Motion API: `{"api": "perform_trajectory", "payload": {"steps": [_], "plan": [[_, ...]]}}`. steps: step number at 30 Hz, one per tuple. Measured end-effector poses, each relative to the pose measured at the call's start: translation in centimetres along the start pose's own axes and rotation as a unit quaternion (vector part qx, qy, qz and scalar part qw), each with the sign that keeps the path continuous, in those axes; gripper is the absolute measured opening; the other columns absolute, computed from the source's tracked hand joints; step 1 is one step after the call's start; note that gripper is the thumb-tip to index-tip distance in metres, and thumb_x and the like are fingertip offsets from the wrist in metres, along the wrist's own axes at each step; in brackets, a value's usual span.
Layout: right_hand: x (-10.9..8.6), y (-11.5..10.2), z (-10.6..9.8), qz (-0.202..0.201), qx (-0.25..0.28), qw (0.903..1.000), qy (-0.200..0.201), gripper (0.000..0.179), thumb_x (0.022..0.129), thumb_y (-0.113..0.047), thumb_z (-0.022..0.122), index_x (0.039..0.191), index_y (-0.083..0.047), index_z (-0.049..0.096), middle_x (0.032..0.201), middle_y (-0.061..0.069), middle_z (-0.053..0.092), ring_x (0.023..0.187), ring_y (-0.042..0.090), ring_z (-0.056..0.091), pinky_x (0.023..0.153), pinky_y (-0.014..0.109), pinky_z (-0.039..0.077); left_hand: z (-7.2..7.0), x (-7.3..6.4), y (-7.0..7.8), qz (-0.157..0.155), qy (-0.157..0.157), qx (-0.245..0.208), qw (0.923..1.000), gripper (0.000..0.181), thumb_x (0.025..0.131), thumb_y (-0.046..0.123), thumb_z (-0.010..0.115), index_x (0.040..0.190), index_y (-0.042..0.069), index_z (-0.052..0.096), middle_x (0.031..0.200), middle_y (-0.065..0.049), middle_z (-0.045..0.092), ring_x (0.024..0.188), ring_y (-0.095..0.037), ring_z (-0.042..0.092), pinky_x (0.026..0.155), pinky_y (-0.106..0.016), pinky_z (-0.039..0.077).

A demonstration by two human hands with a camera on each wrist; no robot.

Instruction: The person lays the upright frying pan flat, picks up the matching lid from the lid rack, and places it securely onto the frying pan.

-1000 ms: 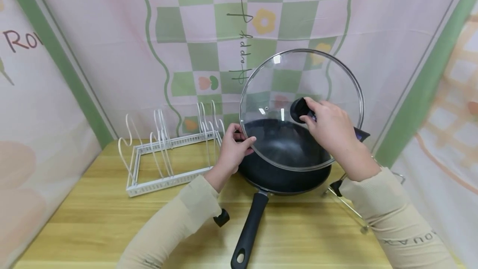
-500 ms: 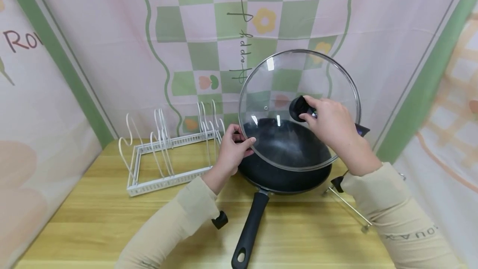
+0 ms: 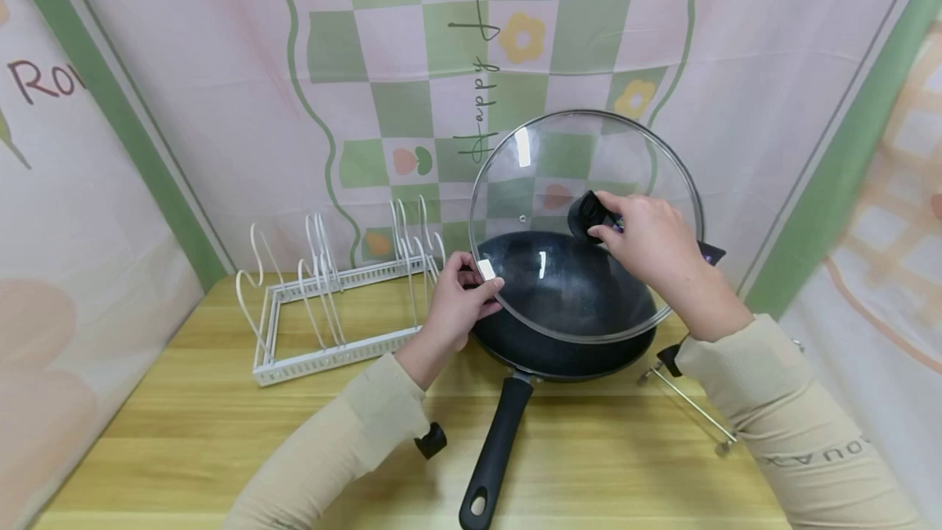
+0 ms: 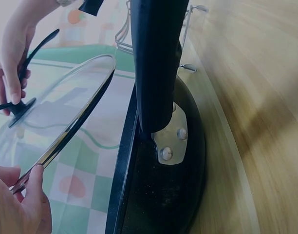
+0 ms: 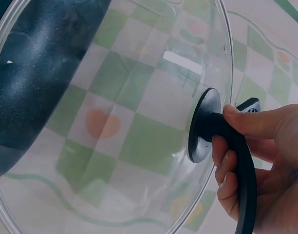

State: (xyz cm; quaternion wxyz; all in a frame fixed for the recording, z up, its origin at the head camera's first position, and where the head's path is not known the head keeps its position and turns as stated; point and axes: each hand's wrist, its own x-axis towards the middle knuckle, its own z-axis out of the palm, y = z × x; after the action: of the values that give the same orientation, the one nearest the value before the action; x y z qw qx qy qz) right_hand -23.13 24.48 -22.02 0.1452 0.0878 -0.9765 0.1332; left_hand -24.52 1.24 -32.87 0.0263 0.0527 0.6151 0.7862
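A round glass lid (image 3: 559, 154) with a metal rim is held tilted over a black frying pan (image 3: 581, 362) on the wooden table. My right hand (image 3: 651, 240) grips the lid's black handle (image 5: 244, 170), its fingers curled round it in the right wrist view. At the lid's lower left edge, my left hand (image 3: 459, 301) pinches the rim between thumb and fingers. The left wrist view has the lid's rim (image 4: 76, 122) apart from the pan's rim, leaning above it. The pan's long handle (image 3: 496, 452) points toward the front edge.
A white wire rack (image 3: 334, 346) with upright loops stands to the left of the pan. Right of the pan, partly behind the right sleeve, is a metal wire stand (image 3: 692, 403). A patterned cloth (image 3: 383, 47) hangs behind the table.
The lid's top edge has come down a little and the lid has shifted slightly left, with both hands still holding it. The pan and the rack stay in place.
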Motion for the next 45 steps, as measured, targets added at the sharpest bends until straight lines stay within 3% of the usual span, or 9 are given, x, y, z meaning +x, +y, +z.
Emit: {"api": "perform_trajectory", "payload": {"steps": [9, 16, 22, 29, 45], "plan": [[0.3, -0.2, 0.0, -0.009, 0.002, 1.0000, 0.001, 0.054, 0.101, -0.020, 0.067, 0.149, 0.000, 0.050, 0.139, 0.033, 0.054, 0.085, 0.042, 0.059, 0.074, 0.052, 0.044, -0.1, -0.2, 0.0, -0.004, 0.000, -0.009, 1.0000, 0.029, 0.094, -0.010, 0.067, 0.104, 0.006, 0.044, 0.090, -0.006, 0.047, 0.077, -0.016, 0.054, 0.066, -0.031, 0.061], [0.7, -0.3, 0.0, -0.008, -0.005, 1.0000, -0.002, 0.054, 0.101, -0.020, 0.067, 0.148, 0.000, 0.050, 0.140, 0.032, 0.053, 0.111, 0.054, 0.057, 0.087, 0.062, 0.045, -0.2, -0.3, 0.1, -0.008, -0.001, -0.014, 0.9999, 0.029, 0.095, -0.009, 0.066, 0.104, 0.006, 0.044, 0.089, -0.006, 0.048, 0.076, -0.016, 0.056, 0.066, -0.031, 0.061], [0.9, -0.4, -0.1, -0.011, -0.007, 0.9999, -0.005, 0.054, 0.101, -0.020, 0.067, 0.149, -0.001, 0.051, 0.139, 0.031, 0.055, 0.108, 0.051, 0.060, 0.081, 0.059, 0.047, -0.3, -0.3, 0.0, -0.013, -0.003, -0.024, 0.9996, 0.028, 0.094, -0.010, 0.066, 0.103, 0.005, 0.045, 0.087, -0.005, 0.049, 0.073, -0.014, 0.058, 0.065, -0.029, 0.061], [1.3, -0.4, 0.3, -0.008, -0.009, 0.9998, -0.012, 0.053, 0.101, -0.020, 0.067, 0.148, -0.001, 0.052, 0.140, 0.031, 0.054, 0.117, 0.054, 0.055, 0.089, 0.064, 0.046, -0.4, -0.4, -0.3, -0.021, 0.004, -0.039, 0.9990, 0.029, 0.093, -0.012, 0.066, 0.103, 0.005, 0.045, 0.083, -0.005, 0.050, 0.070, -0.013, 0.059, 0.065, -0.030, 0.061], [1.4, -0.2, 0.8, -0.006, -0.022, 0.9992, -0.031, 0.053, 0.101, -0.022, 0.068, 0.147, -0.001, 0.052, 0.137, 0.032, 0.056, 0.117, 0.053, 0.055, 0.087, 0.064, 0.047, -0.5, -0.5, -0.9, -0.052, 0.012, -0.063, 0.9965, 0.030, 0.093, -0.013, 0.066, 0.100, 0.007, 0.045, 0.080, -0.005, 0.050, 0.065, -0.012, 0.062, 0.062, -0.026, 0.060]]}}
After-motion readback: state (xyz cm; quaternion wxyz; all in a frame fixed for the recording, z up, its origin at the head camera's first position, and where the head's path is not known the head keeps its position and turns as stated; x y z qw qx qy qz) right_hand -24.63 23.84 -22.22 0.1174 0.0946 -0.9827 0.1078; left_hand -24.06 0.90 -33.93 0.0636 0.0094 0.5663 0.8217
